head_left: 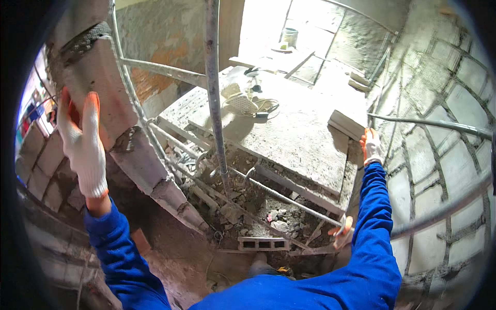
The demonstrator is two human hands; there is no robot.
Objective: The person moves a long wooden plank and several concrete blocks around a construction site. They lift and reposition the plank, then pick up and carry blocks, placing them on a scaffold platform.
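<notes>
My left hand [84, 147], in a white knit glove with orange palm coating, reaches up on the left. Its fingers are stretched and apart against the concrete block wall [106, 85]; whether the palm presses on it I cannot tell. On the right, my right hand [372, 146], gloved alike, is closed at the near end of a grey concrete block [347, 124] lying on the platform's right edge. Its fingertips are partly hidden. Another orange-and-white glove [342, 233] is at a metal bar below my right forearm; whether a hand fills it I cannot tell.
An upright scaffold pole [213, 88] and crossbars stand before me. The dusty platform [289, 150] bears a coiled cord [248, 106]; a bucket [290, 36] stands beyond. Below are rubble [279, 219] and a hollow block [263, 244]. A block wall [434, 155] curves along the right.
</notes>
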